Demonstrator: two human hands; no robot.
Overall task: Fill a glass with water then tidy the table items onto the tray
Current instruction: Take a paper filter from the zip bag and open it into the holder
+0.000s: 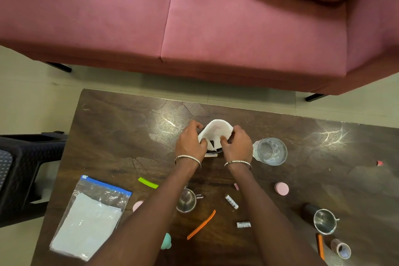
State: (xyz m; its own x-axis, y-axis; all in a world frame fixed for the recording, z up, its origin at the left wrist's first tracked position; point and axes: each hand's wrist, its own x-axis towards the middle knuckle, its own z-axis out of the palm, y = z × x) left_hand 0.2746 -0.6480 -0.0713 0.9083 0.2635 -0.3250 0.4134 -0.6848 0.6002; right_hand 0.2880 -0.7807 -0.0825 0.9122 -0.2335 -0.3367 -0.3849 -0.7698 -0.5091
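Your left grip [190,142] and right grip [236,143] both pinching a white napkin [216,131], low over the bench [108,125], clear glass [269,151] just beside your right grip

Soft indoor light — tabletop [121,127] glare

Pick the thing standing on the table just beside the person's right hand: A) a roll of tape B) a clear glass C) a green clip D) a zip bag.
B: the clear glass stands right next to the right hand, which grips the white paper.
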